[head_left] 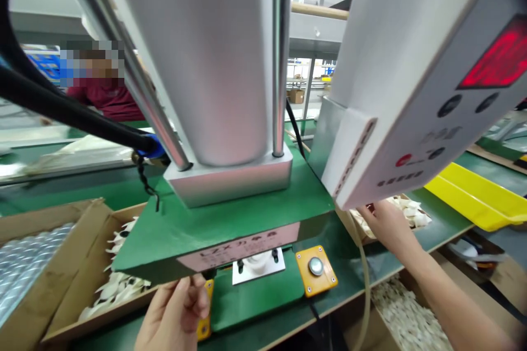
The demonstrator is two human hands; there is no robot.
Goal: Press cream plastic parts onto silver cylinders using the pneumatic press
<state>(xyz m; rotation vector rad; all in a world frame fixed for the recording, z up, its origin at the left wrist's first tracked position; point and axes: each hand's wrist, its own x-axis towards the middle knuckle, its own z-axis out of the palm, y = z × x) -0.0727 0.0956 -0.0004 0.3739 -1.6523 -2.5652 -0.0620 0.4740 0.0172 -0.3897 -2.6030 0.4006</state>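
A press with a green body (230, 219) and a silver cylinder fills the middle. Under its head, a white plate with a round white part (258, 266) sits on the green base. My left hand (177, 310) is at the press's left front corner, beside a yellow button box (205, 312). Its fingers are curled with thumb and forefinger together; whatever they may hold is hidden. My right hand (389, 225) reaches into a cardboard box of white parts (414, 213) on the right. The grey control box (395, 137) partly covers its fingertips, so their grip does not show.
Another yellow button box (316, 267) stands right of the base. At left are a carton of white parts (119, 285) and one of clear wrapped pieces (33, 263). A yellow tray (477, 194) lies at right, small pale pieces (407, 312) below. A person (111, 98) sits opposite.
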